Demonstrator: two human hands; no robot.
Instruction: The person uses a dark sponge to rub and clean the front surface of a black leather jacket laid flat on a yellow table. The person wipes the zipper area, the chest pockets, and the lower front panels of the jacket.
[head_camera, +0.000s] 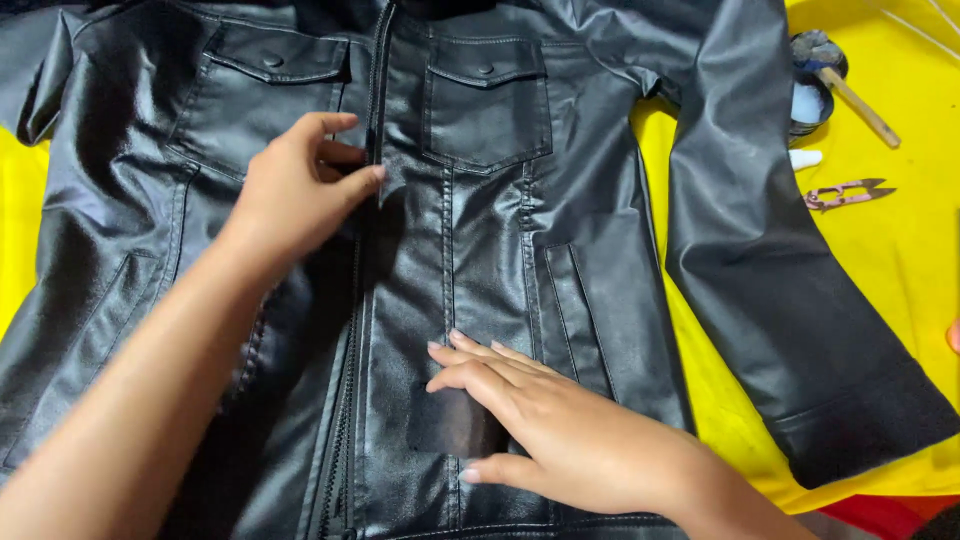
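Note:
A black leather jacket lies front-up and spread flat on a yellow surface. It has two buttoned chest pockets and a centre zipper. My left hand pinches the zipper edge near the chest, thumb and fingers closed on the jacket's front flap. My right hand lies flat with fingers together on the lower front panel, pressing it down beside the zipper.
At the right, past the jacket's sleeve, lie small thread snips, a white piece of chalk, and a round tin with a wooden-handled tool. A red strip shows at the bottom right corner.

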